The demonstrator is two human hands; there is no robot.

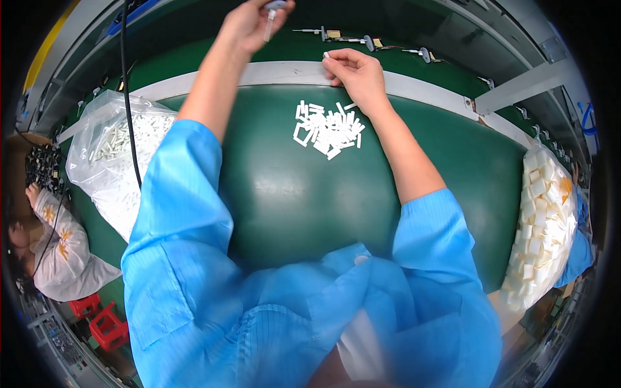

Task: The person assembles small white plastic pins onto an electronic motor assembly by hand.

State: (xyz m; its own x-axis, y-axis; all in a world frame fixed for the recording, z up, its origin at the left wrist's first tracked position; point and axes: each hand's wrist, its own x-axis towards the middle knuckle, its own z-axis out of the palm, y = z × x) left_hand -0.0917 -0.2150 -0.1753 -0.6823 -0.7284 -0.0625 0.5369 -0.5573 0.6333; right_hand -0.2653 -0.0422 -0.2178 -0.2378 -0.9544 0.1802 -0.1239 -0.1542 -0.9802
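My left hand, raised over the far green belt, is closed on a small part with a rounded grey head and a pale stem. Beyond the white rail's near edge, my right hand pinches a small white piece between thumb and fingertips. Below it on the green tabletop lies a loose pile of short white strip-like pieces. Several similar parts with grey round heads lie in a row on the belt, right of my left hand.
A white rail separates the tabletop from the belt. At left sits a clear bag of small white pieces, crossed by a black cable. A bag of pale blocks stands right. Another person's sleeve shows far left, near red stools.
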